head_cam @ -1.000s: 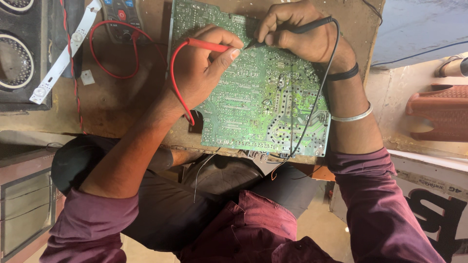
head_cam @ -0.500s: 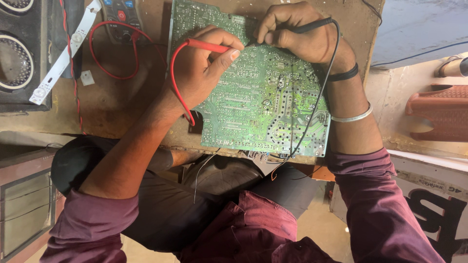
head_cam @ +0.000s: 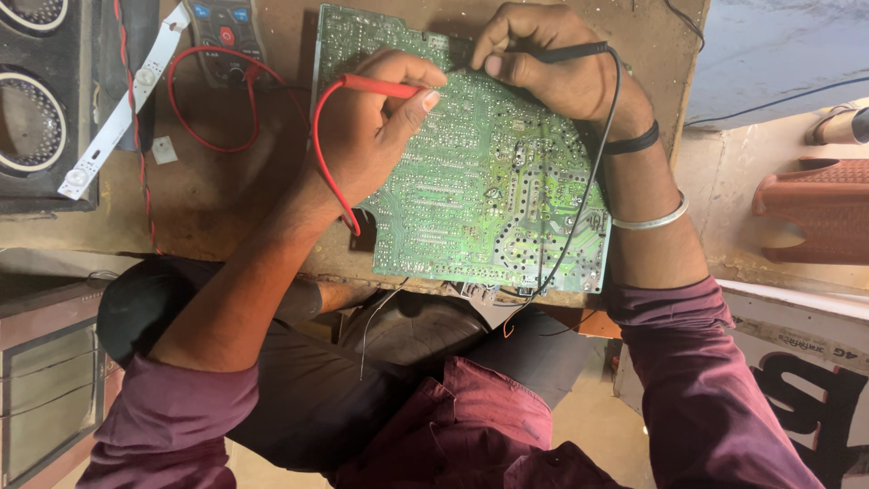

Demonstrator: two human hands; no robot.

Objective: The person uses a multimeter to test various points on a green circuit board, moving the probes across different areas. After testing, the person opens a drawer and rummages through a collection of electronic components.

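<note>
Brown worktop (head_cam: 226,199) is carrying a green board (head_cam: 480,190); left hand (head_cam: 371,127) is pinching a red probe (head_cam: 380,87), right hand (head_cam: 552,68) a black probe (head_cam: 566,52), above it; stiff, fragile-looking, best gripped by edges

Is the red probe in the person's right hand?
No, the left hand grips the red probe, while the right hand holds the black probe against the green circuit board.
</note>
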